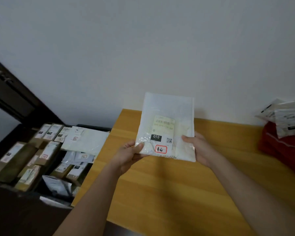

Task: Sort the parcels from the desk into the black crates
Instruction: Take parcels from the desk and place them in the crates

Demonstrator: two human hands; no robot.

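White plastic parcel (167, 128) is getting held up over the wooden table (169, 184), left hand (129, 155) and right hand (197, 148) both gripping its bottom corners. Label's showing "010" plus a QR code. Crates (41, 157) are sitting packed further left.

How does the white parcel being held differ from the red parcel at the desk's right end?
The white parcel is thin and flat, raised upright above the desk, gripped by the left hand and right hand. The red parcel is bulkier, lies on the desk and carries other white bags. Both look like soft mailers.
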